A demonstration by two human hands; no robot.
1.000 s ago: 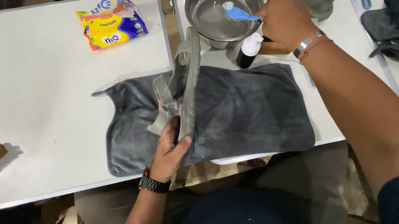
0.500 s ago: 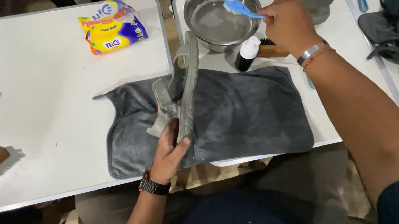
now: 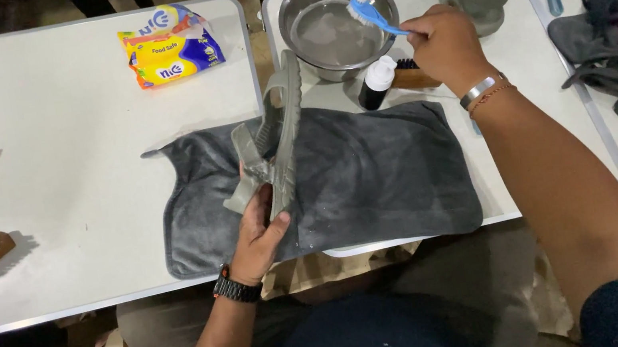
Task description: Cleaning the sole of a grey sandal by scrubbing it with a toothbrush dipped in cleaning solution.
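Two hands are closed on things: the left hand grips a grey rubber sandal lying lengthwise away from the body, while a blue toothbrush is held by the right hand over the steel bowl, beyond the sandal's far end.

A grey sandal with wide straps is held on its edge, sole turned to the right, its toe pointing away toward a steel bowl. Its heel end is gripped by the left hand above a dark grey towel spread flat on the worktop. A small brush with a blue handle and pale bristles is held by the right hand, its head tilted down inside the round steel bowl, which holds a little water
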